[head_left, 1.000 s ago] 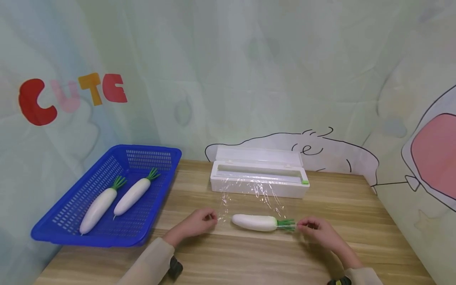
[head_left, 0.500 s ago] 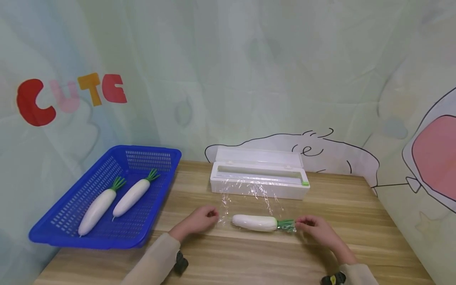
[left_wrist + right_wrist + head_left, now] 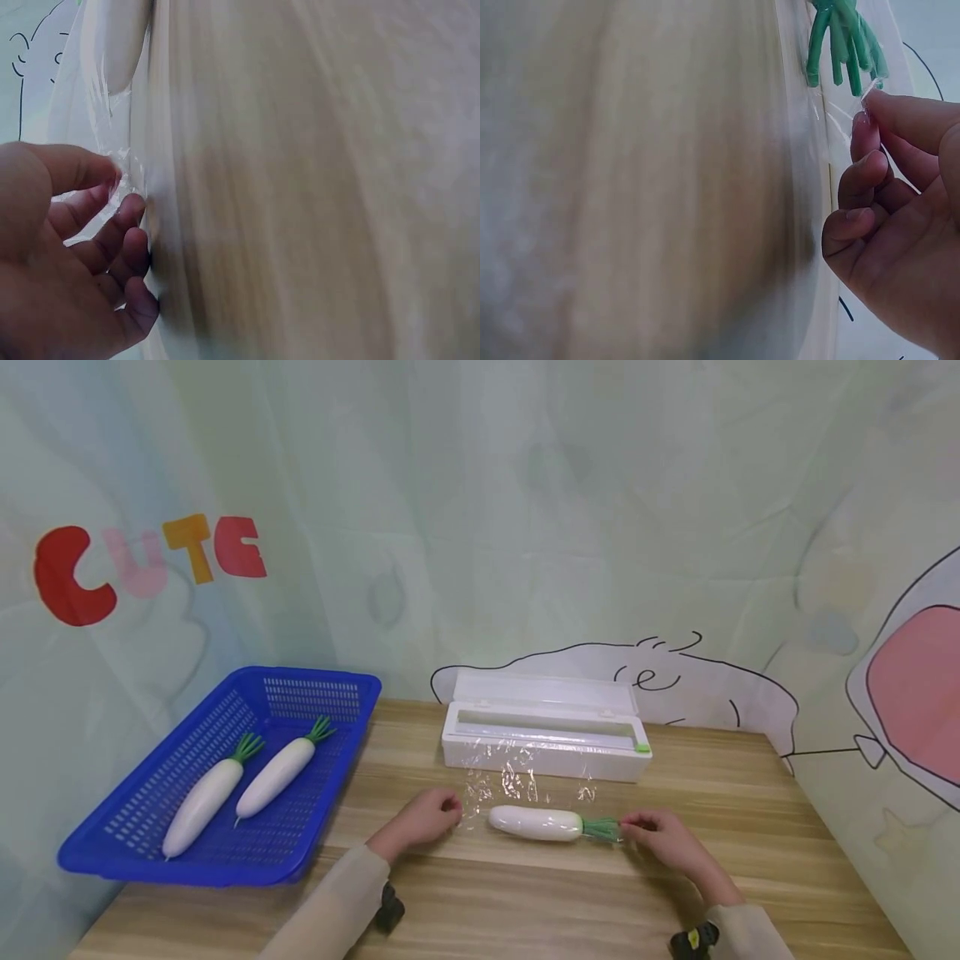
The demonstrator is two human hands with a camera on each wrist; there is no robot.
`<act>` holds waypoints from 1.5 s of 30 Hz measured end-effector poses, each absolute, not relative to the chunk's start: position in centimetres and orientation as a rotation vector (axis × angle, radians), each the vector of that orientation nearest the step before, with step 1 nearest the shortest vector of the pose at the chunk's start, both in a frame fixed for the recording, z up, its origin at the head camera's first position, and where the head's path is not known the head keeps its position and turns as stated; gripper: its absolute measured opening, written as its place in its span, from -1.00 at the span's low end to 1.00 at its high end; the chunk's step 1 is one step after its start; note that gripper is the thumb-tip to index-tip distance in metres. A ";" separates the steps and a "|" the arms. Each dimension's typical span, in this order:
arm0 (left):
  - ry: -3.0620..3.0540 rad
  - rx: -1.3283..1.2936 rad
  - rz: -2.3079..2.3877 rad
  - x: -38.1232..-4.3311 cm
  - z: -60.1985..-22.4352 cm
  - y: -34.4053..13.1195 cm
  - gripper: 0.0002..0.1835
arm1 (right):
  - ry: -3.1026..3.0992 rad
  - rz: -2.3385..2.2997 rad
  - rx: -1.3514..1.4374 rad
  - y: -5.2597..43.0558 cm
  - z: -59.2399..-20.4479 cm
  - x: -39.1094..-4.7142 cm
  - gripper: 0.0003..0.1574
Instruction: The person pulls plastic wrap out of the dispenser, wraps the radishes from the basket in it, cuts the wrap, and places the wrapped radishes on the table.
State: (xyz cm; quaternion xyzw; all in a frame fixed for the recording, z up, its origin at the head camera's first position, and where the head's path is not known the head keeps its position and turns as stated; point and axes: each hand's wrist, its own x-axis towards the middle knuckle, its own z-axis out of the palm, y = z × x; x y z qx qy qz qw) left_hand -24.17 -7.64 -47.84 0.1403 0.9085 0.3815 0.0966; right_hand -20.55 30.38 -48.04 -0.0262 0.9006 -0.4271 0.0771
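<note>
A white radish [image 3: 536, 823] with green stems [image 3: 843, 45] lies crosswise on the wooden table, clear plastic wrap [image 3: 517, 785] over it. The wrap runs back to a white dispenser box [image 3: 546, 758] whose lid stands up. My left hand [image 3: 426, 817] pinches one corner of the wrap between thumb and forefinger, left of the radish tip; in the left wrist view the film [image 3: 120, 169] gathers at the fingertips. At the stem end, my right hand [image 3: 663, 837] pinches the other corner, its fingertips right beside the stems.
On the left stands a blue basket [image 3: 330, 827] holding two more white radishes [image 3: 202, 806] with green tops. A printed curtain [image 3: 480, 527] hangs behind the table. A green slider [image 3: 642, 747] sits at the box's right end.
Both hands have shifted slightly away from me and the right hand a little inward. The wrap now lies over the radish and its stems, which have moved slightly toward the box.
</note>
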 end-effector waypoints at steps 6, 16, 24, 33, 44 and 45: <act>2.771 0.396 1.062 -24.5 -47.9 -7.2 -0.95 | 2.682 -1.300 -0.059 30.2 -48.1 -21.0 -0.69; 2.824 0.697 1.009 -24.8 -48.2 -6.9 -0.87 | 2.787 -1.326 -0.330 30.1 -48.1 -21.2 -0.84; 2.845 0.728 1.015 -24.9 -48.1 -6.5 -0.85 | 2.896 -1.197 -0.505 29.7 -47.8 -21.0 -0.84; 2.905 0.635 0.869 -24.6 -47.5 -5.6 -0.60 | 3.022 -1.050 -0.514 29.0 -47.5 -20.6 -0.79; 2.988 0.534 0.763 -24.6 -47.7 -4.5 -0.49 | 3.082 -0.912 -0.502 28.6 -47.7 -21.0 -0.65; 2.992 0.528 0.761 -24.6 -47.7 -4.5 -0.50 | 3.078 -0.919 -0.493 28.6 -47.7 -21.1 -0.67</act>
